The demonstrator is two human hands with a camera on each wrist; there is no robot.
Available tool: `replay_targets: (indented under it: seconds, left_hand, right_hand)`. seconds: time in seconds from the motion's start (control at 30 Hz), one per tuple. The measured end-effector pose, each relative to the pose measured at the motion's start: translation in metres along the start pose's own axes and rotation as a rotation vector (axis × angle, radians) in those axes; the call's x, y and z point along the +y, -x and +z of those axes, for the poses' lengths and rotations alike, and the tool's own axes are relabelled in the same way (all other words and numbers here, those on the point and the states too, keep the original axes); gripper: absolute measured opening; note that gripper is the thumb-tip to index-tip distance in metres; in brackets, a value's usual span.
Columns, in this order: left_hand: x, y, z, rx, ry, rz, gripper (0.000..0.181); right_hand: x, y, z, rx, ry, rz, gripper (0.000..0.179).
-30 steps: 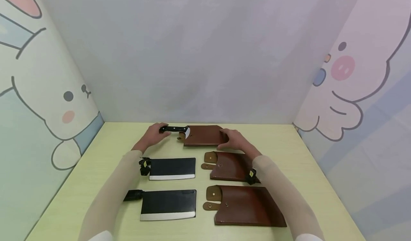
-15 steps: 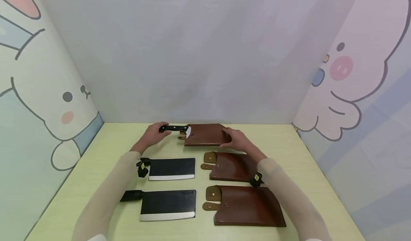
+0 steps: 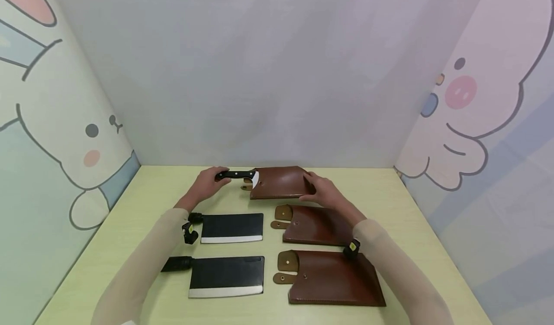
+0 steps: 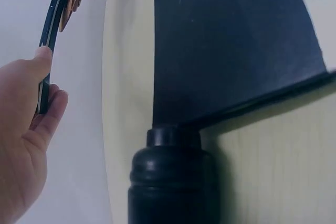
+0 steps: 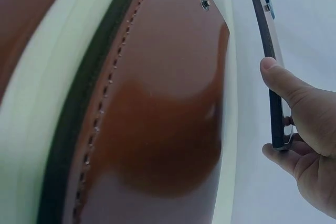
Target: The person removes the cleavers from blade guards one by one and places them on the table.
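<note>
At the back of the table, my left hand (image 3: 207, 183) grips the black riveted handle (image 3: 235, 174) of a knife. Most of its blade is hidden in a brown leather sheath (image 3: 281, 183); a bright strip of metal shows by the handle. My right hand (image 3: 323, 190) holds the sheath's right end, thumb on one face and fingers on the other in the right wrist view. Sheath and knife look raised and tilted. Nearer me lie two cleavers, one in the middle (image 3: 232, 226) and one at the front (image 3: 227, 274), both with dark blades and black handles.
Right of the bare cleavers lie two more brown sheaths, one in the middle row (image 3: 316, 224) and a larger one in front (image 3: 333, 277), their tan snap straps pointing left. A pale wall (image 3: 268, 75) rises behind the yellow table (image 3: 108, 229), with cartoon-printed walls at both sides.
The sheath at the back has shifted slightly right with my right hand. My left hand stays almost in place on the knife handle. The other cleavers and sheaths have not moved.
</note>
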State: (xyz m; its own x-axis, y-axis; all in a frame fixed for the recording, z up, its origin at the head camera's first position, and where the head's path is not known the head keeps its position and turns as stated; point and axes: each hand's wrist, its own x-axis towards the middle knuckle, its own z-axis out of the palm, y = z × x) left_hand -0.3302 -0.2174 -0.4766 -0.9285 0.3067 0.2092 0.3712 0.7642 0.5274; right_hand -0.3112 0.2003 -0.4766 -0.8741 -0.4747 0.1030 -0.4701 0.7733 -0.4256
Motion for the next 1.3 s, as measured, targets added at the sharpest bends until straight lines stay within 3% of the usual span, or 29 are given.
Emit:
replay_targets:
  seconds: [0.33, 0.67, 1.3]
  left_hand:
    - [0.004, 0.007, 0.0, 0.075, -0.029, 0.059, 0.043]
    - [0.009, 0.011, -0.003, 0.094, -0.04, 0.06, 0.044]
    - [-0.001, 0.017, -0.005, 0.156, -0.049, 0.084, 0.041]
  right_hand:
    - [-0.004, 0.009, -0.001, 0.044, -0.006, -0.008, 0.093]
    - [-0.007, 0.017, 0.002, 0.051, -0.027, 0.027, 0.096]
    - [-0.004, 0.023, 0.003, 0.093, -0.035, 0.036, 0.095]
